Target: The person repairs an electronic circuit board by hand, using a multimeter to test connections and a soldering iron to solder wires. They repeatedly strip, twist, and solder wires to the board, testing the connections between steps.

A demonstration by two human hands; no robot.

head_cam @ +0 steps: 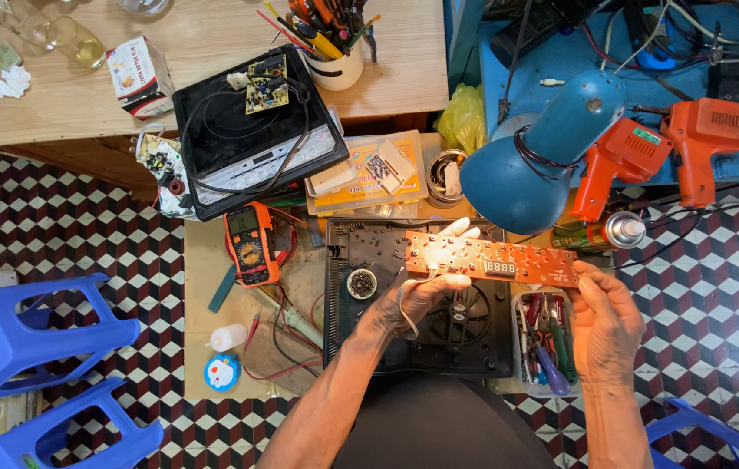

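holding a long orange printed circuit board (pixel 491 258) over an opened black plastic appliance base (pixel 417 300), left hand (pixel 426 291) pinching its left end, right hand (pixel 604 317) gripping the right end. blue metal desk lamp (pixel 534 156) hangs just above, orange multimeter (pixel 250 243) at left, clear plastic tool tray (pixel 546 343) under right wrist.

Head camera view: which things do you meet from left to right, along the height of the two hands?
Blue stool → white bottle → left hand → orange circuit board → tray of tools → right hand.
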